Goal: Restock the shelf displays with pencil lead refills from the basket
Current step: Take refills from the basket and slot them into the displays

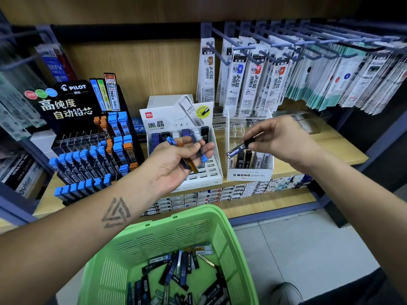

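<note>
My left hand (176,160) holds a bunch of lead refill cases (199,148), blue-capped and orange ones, in front of the white Deli display box (211,170). My right hand (284,142) pinches one black refill case (239,149) by its upper end, slanted just above the white MONO display box (250,176), where several cases stand upright. Below, a green basket (222,230) holds many loose refill cases (176,274).
A black Pilot display rack (92,150) with blue and orange refills stands at the left. Pen refill packs (253,84) hang on hooks above the shelf. Small boxes line the lower shelf edge (220,194). A shoe (286,293) shows on the tiled floor.
</note>
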Demonstrator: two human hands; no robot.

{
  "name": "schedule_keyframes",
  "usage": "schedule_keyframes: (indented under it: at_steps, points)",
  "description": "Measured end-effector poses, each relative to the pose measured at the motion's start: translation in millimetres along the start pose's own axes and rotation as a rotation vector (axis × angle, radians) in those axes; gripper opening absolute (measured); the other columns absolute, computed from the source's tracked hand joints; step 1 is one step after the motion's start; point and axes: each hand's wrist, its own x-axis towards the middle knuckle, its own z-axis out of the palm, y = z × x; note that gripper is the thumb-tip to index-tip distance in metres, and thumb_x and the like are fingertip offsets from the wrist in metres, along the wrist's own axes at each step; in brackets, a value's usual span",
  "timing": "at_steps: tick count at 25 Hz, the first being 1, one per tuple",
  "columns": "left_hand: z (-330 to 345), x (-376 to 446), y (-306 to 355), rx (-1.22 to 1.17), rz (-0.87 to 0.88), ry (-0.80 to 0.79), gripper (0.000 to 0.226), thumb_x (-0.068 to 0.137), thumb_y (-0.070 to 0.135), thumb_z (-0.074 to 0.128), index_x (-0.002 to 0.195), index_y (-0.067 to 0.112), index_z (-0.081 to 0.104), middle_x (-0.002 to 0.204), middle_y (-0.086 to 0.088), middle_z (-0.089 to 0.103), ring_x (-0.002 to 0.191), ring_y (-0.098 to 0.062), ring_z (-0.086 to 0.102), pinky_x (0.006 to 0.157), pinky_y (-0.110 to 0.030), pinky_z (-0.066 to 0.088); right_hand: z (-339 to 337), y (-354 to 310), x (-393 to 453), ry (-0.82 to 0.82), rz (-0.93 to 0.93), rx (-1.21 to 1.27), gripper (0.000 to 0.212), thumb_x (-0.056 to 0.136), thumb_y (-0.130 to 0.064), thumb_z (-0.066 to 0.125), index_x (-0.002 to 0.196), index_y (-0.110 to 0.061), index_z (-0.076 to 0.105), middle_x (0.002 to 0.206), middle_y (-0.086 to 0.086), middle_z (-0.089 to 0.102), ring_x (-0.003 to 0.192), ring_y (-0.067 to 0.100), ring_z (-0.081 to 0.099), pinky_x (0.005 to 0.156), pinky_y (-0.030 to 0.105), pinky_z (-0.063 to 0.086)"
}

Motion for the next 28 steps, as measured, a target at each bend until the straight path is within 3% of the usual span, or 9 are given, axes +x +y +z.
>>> schedule_keyframes:
  at_steps: [4,8,10,13,17,20,24,28]
  points:
    - [6,-3,-5,0.034,-0.022,-0.022,0.023,0.09,-0.022,0.046,0.102,-0.004,0.053,0.083,-0.023,0.067,0.085,-0.038,0.074,0.073,-0.045,0.062,-13,7,2,0.073,-0.077,-0.348,0.02,0.082,0.002,0.077,0.092,-0.015,0.08,0.086,0.001,0.077,0.08,0.009,0.072,0.078,0.021,0.056]
    - [10,-5,-7,0.052,-0.03,-0.03,0.023,0.089,-0.022,0.047,0.1,-0.003,0.053,0.08,-0.022,0.068,0.084,-0.039,0.074,0.074,-0.046,0.062,-17,23,4,0.074,-0.181,-0.651,0.02,0.087,-0.006,0.073,0.1,-0.02,0.079,0.096,-0.001,0.077,0.087,0.012,0.069,0.08,0.019,0.049]
    - [10,-5,-8,0.06,-0.034,-0.03,0.023,0.089,-0.022,0.047,0.101,-0.004,0.053,0.079,-0.023,0.069,0.084,-0.039,0.074,0.075,-0.047,0.062,-11,29,6,0.053,-0.248,-0.743,0.021,0.089,-0.006,0.071,0.106,-0.017,0.077,0.099,0.004,0.077,0.093,0.021,0.069,0.087,0.031,0.054]
    - [9,-7,-7,0.07,-0.036,-0.037,0.025,0.089,-0.022,0.047,0.105,-0.004,0.052,0.081,-0.023,0.069,0.085,-0.039,0.074,0.075,-0.047,0.062,-1,36,11,0.03,-0.264,-0.848,0.017,0.089,-0.007,0.07,0.1,-0.018,0.077,0.095,0.006,0.074,0.088,0.027,0.068,0.079,0.04,0.056]
    - [8,-8,-6,0.073,-0.038,-0.044,0.024,0.089,-0.023,0.047,0.103,-0.003,0.052,0.081,-0.024,0.068,0.083,-0.039,0.074,0.075,-0.047,0.062,9,40,10,0.075,-0.212,-1.031,0.013,0.09,-0.018,0.068,0.1,-0.025,0.072,0.099,0.001,0.072,0.089,0.029,0.066,0.071,0.031,0.044]
    - [9,-10,-6,0.077,-0.055,-0.052,0.025,0.089,-0.023,0.047,0.104,-0.003,0.052,0.087,-0.027,0.067,0.083,-0.038,0.074,0.074,-0.046,0.062,17,41,9,0.089,-0.213,-1.076,0.015,0.089,-0.013,0.07,0.099,-0.024,0.071,0.093,0.0,0.071,0.086,0.024,0.064,0.079,0.033,0.035]
    - [8,-9,-7,0.109,-0.077,-0.062,0.021,0.089,-0.022,0.048,0.098,-0.004,0.055,0.088,-0.025,0.067,0.084,-0.038,0.074,0.073,-0.045,0.062,25,49,12,0.08,-0.22,-1.077,0.014,0.089,-0.018,0.072,0.102,-0.023,0.071,0.098,-0.001,0.07,0.096,0.021,0.059,0.089,0.038,0.039]
    - [6,-9,-7,0.123,-0.095,-0.074,0.023,0.089,-0.023,0.047,0.099,-0.003,0.054,0.079,-0.021,0.067,0.089,-0.04,0.073,0.082,-0.05,0.059,26,44,13,0.178,-0.311,-1.065,0.017,0.084,-0.008,0.074,0.099,-0.015,0.075,0.094,0.0,0.062,0.095,0.027,0.06,0.083,0.041,0.047]
